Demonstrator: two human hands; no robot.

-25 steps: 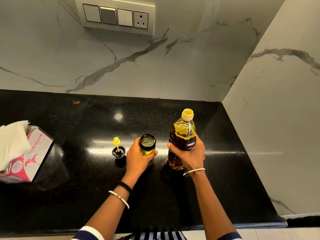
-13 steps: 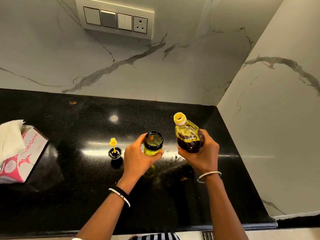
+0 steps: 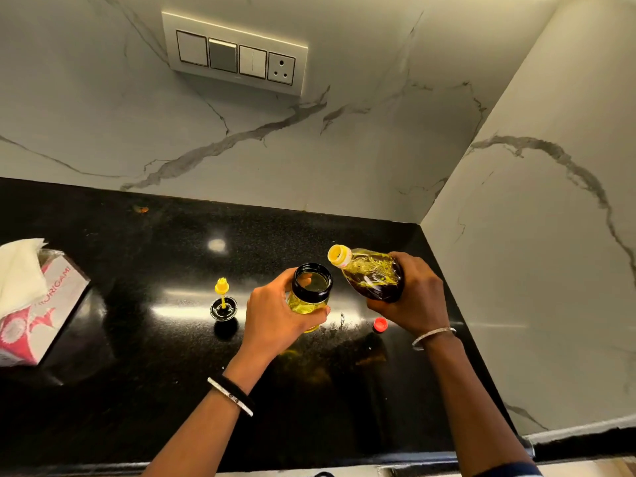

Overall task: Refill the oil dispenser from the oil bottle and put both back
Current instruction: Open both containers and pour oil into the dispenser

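My left hand (image 3: 275, 318) grips the oil dispenser (image 3: 310, 294), a small glass jar with a black rim, open at the top and holding some yellow oil, lifted a little off the black counter (image 3: 137, 356). My right hand (image 3: 409, 297) holds the oil bottle (image 3: 370, 273) tilted far to the left, its yellow open neck just above and right of the dispenser's rim. No oil stream shows. The dispenser's black lid with a yellow spout (image 3: 223, 304) stands on the counter left of my left hand. A small red cap (image 3: 380, 324) lies on the counter under my right hand.
A pink tissue box (image 3: 38, 304) with a white tissue sticking out sits at the left edge. Marble walls close the back and right side, with a switch panel (image 3: 235, 60) on the back wall. The counter's front edge runs along the bottom.
The oil bottle went from standing upright on the counter to lifted and tilted leftward over the dispenser. My left hand raised the dispenser slightly and angled it toward the bottle.
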